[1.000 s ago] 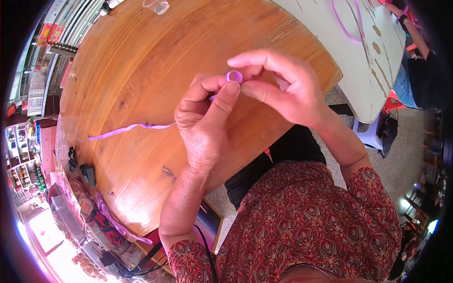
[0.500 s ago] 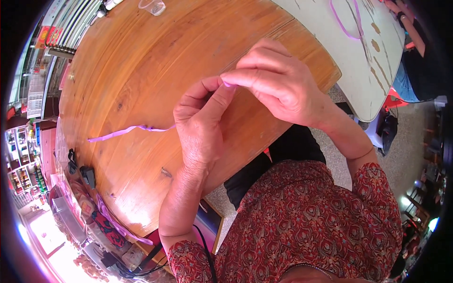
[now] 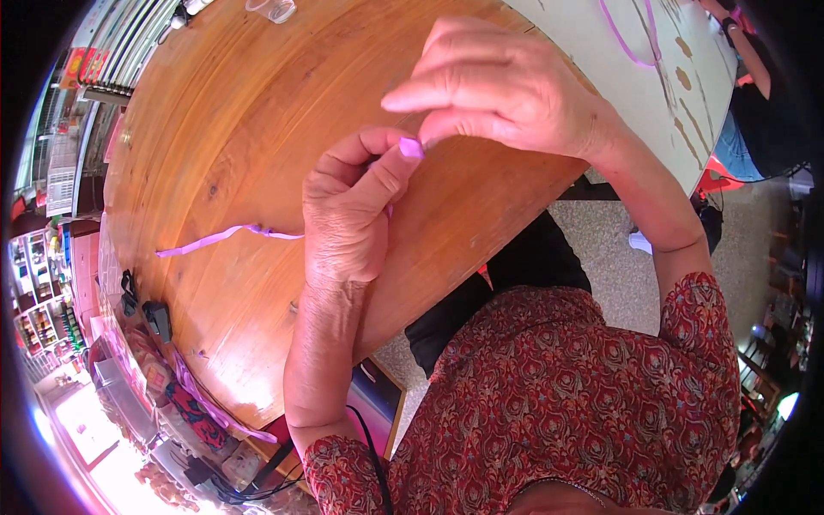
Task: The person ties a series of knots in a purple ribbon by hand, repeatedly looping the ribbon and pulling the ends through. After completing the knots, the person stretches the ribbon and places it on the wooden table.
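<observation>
A narrow purple ribbon (image 3: 411, 148) is pinched between the thumb and index finger of my left hand (image 3: 348, 197); a small folded piece of it shows above the thumb tip. Its tail trails out from behind that hand over the wooden table (image 3: 232, 146), with a kink or knot partway along. Just above and to the right is my right hand (image 3: 506, 90), its index finger stretched out and apart from the thumb. The right thumb tip is close beside the folded piece; whether it touches I cannot tell. My left palm hides the middle of the ribbon.
A clear plastic cup (image 3: 280, 9) stands at the table's far edge. Small black clips (image 3: 157, 319) and another purple strip (image 3: 202, 395) lie at the left edge. On a white table (image 3: 635, 94) at right is a purple loop (image 3: 627, 51), near another person's arm (image 3: 752, 60).
My right hand has moved up, its index finger lifting away from the ribbon. More of the folded purple piece now shows above my left thumb. My left hand has shifted slightly left.
</observation>
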`<state>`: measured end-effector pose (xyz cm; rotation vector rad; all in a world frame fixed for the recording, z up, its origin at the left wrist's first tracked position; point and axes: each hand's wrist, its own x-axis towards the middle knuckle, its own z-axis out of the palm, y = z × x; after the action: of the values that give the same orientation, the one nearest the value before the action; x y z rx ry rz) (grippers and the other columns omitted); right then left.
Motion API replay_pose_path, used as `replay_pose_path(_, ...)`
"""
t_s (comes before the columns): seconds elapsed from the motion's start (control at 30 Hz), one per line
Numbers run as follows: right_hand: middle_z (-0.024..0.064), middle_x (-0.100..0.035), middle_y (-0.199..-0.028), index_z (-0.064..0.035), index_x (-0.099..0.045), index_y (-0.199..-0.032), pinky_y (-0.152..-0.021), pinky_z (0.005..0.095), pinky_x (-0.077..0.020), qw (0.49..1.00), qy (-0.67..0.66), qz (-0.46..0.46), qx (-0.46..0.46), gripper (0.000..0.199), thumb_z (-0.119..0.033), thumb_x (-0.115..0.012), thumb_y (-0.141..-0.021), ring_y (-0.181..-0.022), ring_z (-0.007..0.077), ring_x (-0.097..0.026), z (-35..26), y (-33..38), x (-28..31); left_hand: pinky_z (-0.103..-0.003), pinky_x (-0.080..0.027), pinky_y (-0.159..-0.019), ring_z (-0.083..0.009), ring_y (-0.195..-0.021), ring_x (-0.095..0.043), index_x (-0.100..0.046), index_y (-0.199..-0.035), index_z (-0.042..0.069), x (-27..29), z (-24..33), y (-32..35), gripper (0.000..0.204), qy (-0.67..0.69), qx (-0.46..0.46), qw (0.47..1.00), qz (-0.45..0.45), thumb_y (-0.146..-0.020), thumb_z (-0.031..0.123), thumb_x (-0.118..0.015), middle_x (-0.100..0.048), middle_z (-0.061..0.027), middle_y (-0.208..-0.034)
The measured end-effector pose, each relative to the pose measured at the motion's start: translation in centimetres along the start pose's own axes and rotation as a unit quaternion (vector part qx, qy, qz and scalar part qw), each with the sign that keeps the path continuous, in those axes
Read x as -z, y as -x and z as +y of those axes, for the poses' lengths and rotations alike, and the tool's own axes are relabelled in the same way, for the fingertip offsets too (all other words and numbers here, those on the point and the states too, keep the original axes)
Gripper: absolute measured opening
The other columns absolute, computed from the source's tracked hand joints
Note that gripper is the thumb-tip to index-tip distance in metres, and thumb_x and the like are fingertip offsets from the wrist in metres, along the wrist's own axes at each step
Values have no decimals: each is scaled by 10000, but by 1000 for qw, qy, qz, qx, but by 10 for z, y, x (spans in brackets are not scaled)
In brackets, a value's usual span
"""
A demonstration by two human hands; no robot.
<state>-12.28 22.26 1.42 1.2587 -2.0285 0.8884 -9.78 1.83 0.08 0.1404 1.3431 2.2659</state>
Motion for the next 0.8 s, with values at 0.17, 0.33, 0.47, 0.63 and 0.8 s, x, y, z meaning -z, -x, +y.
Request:
replay_pose_path(0.17,66,-621,-781,-12,-668,-914,-598,274,-481,988,-45,63,-135,252,-40,-762,-682,-703,183,-599,-12,8,-4,-166,-407,-673,-29,-755,-503,-641,-919,16,-8,-3,0,93,-61,-60,994,70,-840,46,-680,-604,22,-844)
replay_pose_path(0.33,73,-631,-782,-5,-668,-876,-601,274,-483,977,-90,84,-172,184,-38,-756,-717,-709,179,-603,-26,9,-12,-164,-402,-668,-25,-745,-486,-640,-912,24,-11,-4,0,83,-80,-109,987,82,-842,48,-678,-589,32,-842)
replay_pose_path(0.47,66,-624,-765,-3,-655,-848,-598,250,-457,967,-98,94,-216,87,-10,-694,-770,-693,152,-584,-29,10,-13,-164,-398,-665,-26,-732,-471,-639,-906,17,-12,-5,1,65,-116,-104,984,88,-845,14,-659,-566,39,-833)
replay_pose_path(0.63,12,-606,-767,-1,-631,-845,-608,225,-425,857,-290,81,-418,35,-33,-627,-832,-686,81,-541,-35,12,-16,-166,-390,-664,-33,-731,-467,-639,-912,11,-13,-6,2,87,-145,-144,975,89,-834,-26,-651,-554,34,-843)
replay_pose_path(0.8,3,-581,-789,-2,-622,-859,-646,215,-402,718,-493,146,-469,92,-91,-594,-858,-723,62,-508,-38,11,-20,-185,-390,-695,-56,-766,-481,-641,-911,14,-10,-3,1,101,-133,-153,979,9,-825,-36,-655,-559,14,-863)
